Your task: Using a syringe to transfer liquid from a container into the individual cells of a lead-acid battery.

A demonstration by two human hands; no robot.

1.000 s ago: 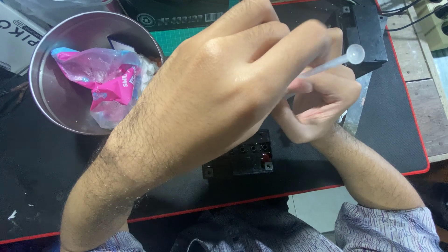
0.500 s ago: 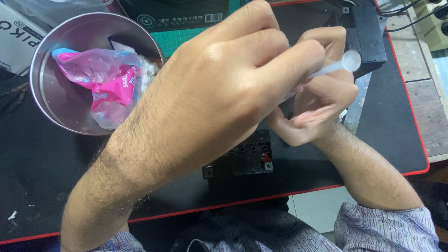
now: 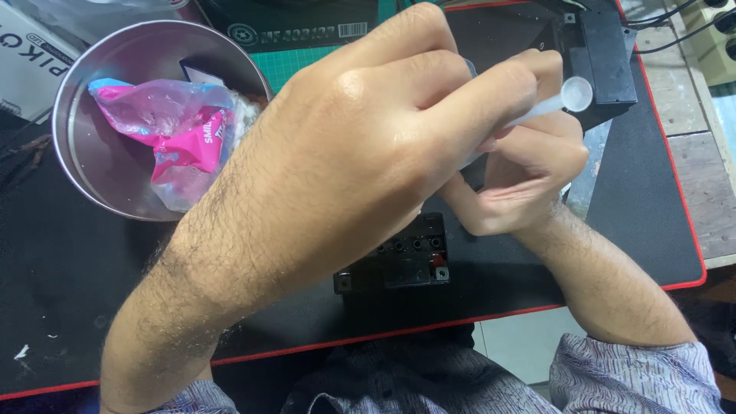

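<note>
My left hand [image 3: 368, 153] fills the middle of the view, its fingers curled around a translucent plastic tube [image 3: 537, 113] with a round cup-like end [image 3: 576, 93]. Just beneath and to the right, my right hand [image 3: 529, 172] is curled tight against the same tube; its grip is partly hidden by my left fingers. Under both hands sits a small black box [image 3: 406, 261] with a row of round holes in its top and a red corner terminal. The tube's lower end is hidden.
A steel bowl [image 3: 92, 161] at the left holds a crumpled pink and clear plastic bag [image 3: 180, 138]. A black mat with a red edge [image 3: 682, 253] covers the table. Another black box [image 3: 602, 57] stands at the back right, and cables lie beyond it.
My right hand's fingers have curled in tighter under my left hand. The tube's round end has barely shifted.
</note>
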